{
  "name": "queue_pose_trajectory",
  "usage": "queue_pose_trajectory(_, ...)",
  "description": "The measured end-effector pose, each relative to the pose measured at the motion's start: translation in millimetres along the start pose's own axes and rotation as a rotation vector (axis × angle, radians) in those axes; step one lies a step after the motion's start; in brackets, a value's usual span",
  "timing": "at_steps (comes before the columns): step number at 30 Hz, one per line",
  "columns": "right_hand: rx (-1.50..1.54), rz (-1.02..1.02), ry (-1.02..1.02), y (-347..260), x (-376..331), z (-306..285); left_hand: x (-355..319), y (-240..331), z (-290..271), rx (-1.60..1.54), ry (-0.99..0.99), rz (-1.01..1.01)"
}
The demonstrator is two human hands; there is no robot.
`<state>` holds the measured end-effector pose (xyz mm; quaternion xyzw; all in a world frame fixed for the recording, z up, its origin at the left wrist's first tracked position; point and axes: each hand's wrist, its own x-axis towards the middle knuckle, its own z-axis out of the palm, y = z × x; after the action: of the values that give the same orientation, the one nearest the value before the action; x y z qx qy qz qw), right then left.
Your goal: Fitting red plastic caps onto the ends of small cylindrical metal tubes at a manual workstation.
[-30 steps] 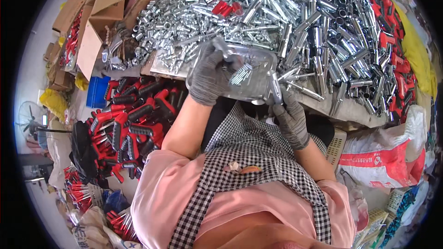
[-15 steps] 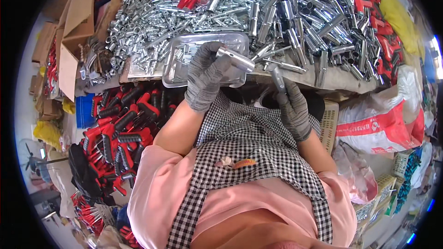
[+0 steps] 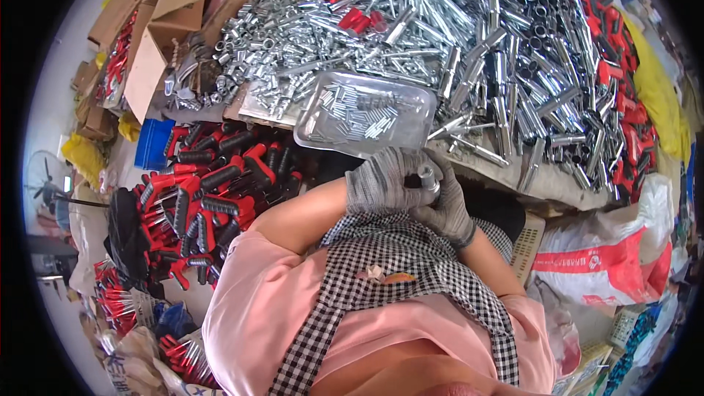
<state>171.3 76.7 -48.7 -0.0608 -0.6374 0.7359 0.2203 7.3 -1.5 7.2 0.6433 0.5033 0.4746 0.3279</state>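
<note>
In front of my apron, both grey-gloved hands have come together around a short silver metal tube (image 3: 428, 179), its end tilted up toward me. My left hand (image 3: 383, 180) is closed, with its fingers curled over the far side of the piece. From the other side my right hand (image 3: 449, 209) closes on it, thumb and fingers bent around. Much of the metal lies hidden by the gloves, so I cannot tell whether it is one piece or two fitted together. Just beyond my hands stands a clear plastic tray (image 3: 412, 132) holding small silver pins (image 3: 356, 111).
Loose silver fittings (image 3: 293, 44), chrome tubes (image 3: 528, 88) and several red pieces (image 3: 357, 20) heap the table. Red-and-black handles (image 3: 205, 205) pile up at the left. Cardboard boxes (image 3: 172, 0) stand far left; a white-and-red sack (image 3: 601, 260) sits at the right.
My hands were apart, the left with a chrome tube, the right with a smaller grey metal piece. They have since met nearer my body. The view has shifted, so the table sits further right.
</note>
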Motion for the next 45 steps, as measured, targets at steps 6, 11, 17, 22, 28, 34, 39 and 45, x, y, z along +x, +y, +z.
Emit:
queue_pose_trajectory(6, -0.297, -0.065, -0.093, -17.7, 5.7, -16.3, -15.2, -22.7, -16.1, 0.671, 0.212, 0.406)
queue_pose_trajectory(11, -0.401, 0.102, -0.126, -27.1, 5.9, -29.4, -8.3, -19.5, -33.2, -0.063, 0.252, -0.191)
queue_pose_trajectory(17, 0.072, 0.335, 0.308, -24.6, 9.1, -40.9, 76.2, -48.8, -84.6, 0.626, 0.229, -0.566)
queue_pose_trajectory(22, -0.092, 0.169, 0.421, -26.7, 13.6, -48.6, 111.4, -79.1, -94.5, 0.895, -0.066, -0.674)
queue_pose_trajectory(28, -0.494, 0.062, 0.349, -28.7, 16.2, -65.3, 96.2, -93.6, -122.7, 0.1, 0.37, -0.437)
queue_pose_trajectory(34, -0.505, 0.011, 0.361, -33.2, 11.5, -66.9, 37.7, -48.1, -90.3, -0.459, 0.348, -0.448)
queue_pose_trajectory(39, -0.729, -0.07, 0.234, -46.1, 14.0, -58.5, 17.4, -33.8, -54.2, -0.654, 0.225, -0.283)
queue_pose_trajectory(45, -0.737, -0.111, 0.296, -54.9, 21.2, -42.6, 27.0, -6.5, -37.3, -0.063, -0.029, -0.097)
